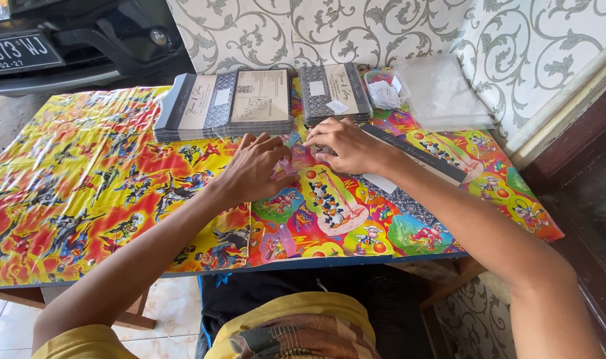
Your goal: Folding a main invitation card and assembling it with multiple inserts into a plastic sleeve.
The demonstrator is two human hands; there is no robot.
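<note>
A person's left hand and right hand each pinch a clear plastic sleeve flat on the bright cartoon-patterned worktop, near stacked grey cards.

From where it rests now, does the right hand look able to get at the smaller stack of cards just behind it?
Probably yes. The right hand lies on the table just in front of the smaller stack of cards, and nothing stands between them; the clear plastic sleeves lie off to the side.
</note>
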